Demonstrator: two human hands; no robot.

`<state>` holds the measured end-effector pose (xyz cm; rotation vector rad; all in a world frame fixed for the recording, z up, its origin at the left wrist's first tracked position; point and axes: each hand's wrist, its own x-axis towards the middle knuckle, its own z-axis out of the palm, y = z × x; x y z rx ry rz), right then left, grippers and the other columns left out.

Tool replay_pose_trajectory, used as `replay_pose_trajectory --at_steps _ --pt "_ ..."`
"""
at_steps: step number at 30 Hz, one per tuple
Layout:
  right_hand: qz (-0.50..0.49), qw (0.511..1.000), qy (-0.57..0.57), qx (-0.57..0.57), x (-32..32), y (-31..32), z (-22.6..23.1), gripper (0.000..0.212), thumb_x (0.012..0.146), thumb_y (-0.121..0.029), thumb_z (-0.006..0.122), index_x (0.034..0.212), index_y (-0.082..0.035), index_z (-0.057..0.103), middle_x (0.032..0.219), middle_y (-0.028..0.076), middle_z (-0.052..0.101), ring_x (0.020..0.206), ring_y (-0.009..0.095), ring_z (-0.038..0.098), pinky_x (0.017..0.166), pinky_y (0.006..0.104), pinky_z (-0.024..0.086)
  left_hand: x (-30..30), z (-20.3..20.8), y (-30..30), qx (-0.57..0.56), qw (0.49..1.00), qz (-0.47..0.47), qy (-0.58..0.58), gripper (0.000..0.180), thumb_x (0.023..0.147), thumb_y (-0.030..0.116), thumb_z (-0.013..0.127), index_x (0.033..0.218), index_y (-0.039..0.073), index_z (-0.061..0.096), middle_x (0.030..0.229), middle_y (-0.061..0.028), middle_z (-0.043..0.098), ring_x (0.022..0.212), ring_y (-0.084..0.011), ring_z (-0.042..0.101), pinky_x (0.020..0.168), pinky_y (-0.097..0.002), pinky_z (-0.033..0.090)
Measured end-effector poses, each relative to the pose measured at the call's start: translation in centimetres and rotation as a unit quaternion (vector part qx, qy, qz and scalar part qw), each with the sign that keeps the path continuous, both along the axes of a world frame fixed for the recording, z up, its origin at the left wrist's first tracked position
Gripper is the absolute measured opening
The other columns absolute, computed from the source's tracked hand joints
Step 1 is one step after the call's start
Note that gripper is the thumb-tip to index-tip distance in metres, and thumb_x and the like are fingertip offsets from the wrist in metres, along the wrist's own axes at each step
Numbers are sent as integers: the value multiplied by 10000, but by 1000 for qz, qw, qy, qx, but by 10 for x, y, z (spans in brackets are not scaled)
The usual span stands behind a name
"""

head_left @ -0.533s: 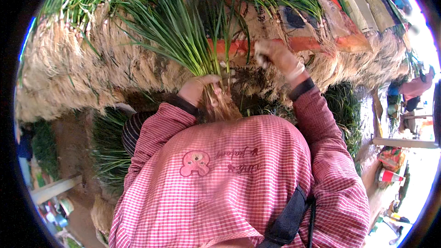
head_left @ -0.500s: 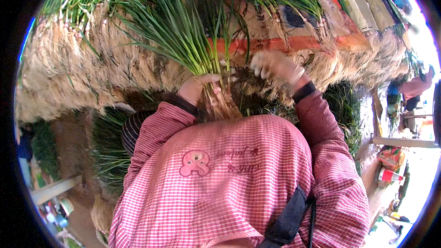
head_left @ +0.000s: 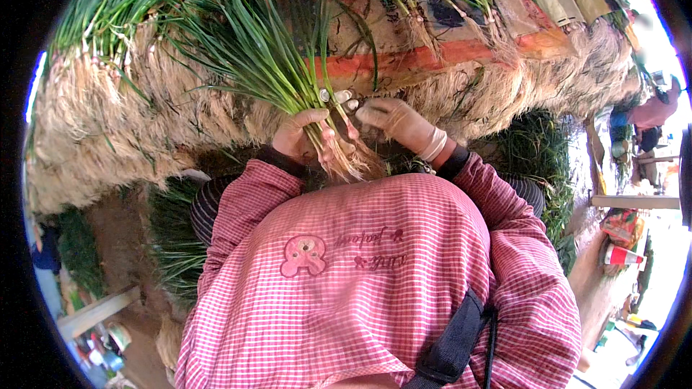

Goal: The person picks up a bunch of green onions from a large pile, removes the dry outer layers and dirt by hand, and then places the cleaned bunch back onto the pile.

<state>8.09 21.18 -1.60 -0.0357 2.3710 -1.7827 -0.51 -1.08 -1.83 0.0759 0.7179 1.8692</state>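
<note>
Before the checked smock (head_left: 353, 245), the left hand (head_left: 295, 133) pinches a bunch of green onions (head_left: 277, 75) just above its bulbs (head_left: 326, 138). The right hand (head_left: 398, 122), fingers bent, is just beside; whether it pinches anything, I cannot tell. Leaves (head_left: 241, 29) cross the near edge of the sacking (head_left: 537, 44).

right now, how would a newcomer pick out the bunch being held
Start at the pink checked smock filling the lower middle. Just above it, the left hand's grip holds the bunch, with green leaves fanning toward the upper left and pale roots pointing down. Unlike the plants lying at the upper left, it is held up in a hand.
</note>
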Motion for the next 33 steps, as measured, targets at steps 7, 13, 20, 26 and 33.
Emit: replay_pose_trajectory --at_steps 7,13,20,26,33 --pt "-38 981 154 107 1 2 0 365 946 -171 605 1271 -9 560 1135 52 638 1035 149 590 941 281 448 3 -6 -3 -16 999 20 -24 340 886 220 578 1162 23 599 662 -63 614 513 -224 590 495 -339 538" --pt "84 991 20 -99 -13 4 -8 306 977 -120 563 1261 -5 574 1163 51 641 1043 140 581 959 293 438 1 -4 -11 -46 999 22 -9 213 857 245 652 876 33 639 636 -64 612 505 -218 608 485 -374 541" --pt "-5 956 112 270 -16 5 19 238 931 -162 611 1137 -44 625 991 152 645 922 287 610 854 339 482 -4 -33 -13 41 998 28 -46 277 866 212 632 1023 -15 643 746 -158 678 546 -286 658 442 -403 539" --pt "-59 937 196 283 -4 -27 47 503 828 -131 687 1304 -75 531 1143 143 588 950 296 599 870 356 478 1 -20 -8 25 999 33 -35 353 874 211 610 1120 -42 618 825 -180 681 619 -288 673 462 -388 558" --pt "-46 884 317 342 -12 -35 20 493 737 -82 699 1212 -43 575 1167 147 571 1043 342 565 935 415 445 -8 -31 -14 84 996 -27 12 418 881 305 578 1147 -17 599 927 -234 674 729 -330 689 706 -445 610"
